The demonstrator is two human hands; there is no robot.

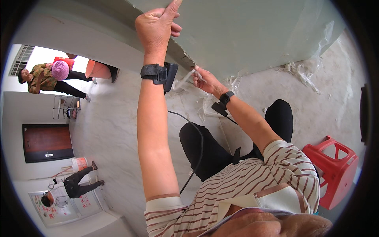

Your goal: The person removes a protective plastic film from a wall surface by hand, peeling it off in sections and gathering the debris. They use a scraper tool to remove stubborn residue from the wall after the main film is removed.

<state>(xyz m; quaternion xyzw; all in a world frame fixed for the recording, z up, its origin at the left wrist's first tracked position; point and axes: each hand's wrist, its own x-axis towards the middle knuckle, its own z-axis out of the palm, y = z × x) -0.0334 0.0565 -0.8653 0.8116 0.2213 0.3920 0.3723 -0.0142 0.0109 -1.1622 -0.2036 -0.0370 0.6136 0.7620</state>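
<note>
A large grey-green panel (248, 35) fills the top of the view, with a torn, rough edge facing me. My left hand (157, 28) is at this edge, its fingers bent over it and the thumb stretched along the face. The palm side is hidden. Lower along the same edge, near a corner, my right hand (207, 80) pinches a strip of clear plastic film (185, 80) between thumb and fingers. More crumpled film (211, 103) hangs below and behind that hand. Black straps with small devices sit on both wrists, and a cable (199, 133) runs from the left one.
A red plastic stool (334, 171) stands at my right. Loose film (302, 77) lies by the panel's lower edge. Off to the left, one person (44, 77) holds a pink hat near an orange bucket (97, 70); another person (74, 183) bends near a wall board.
</note>
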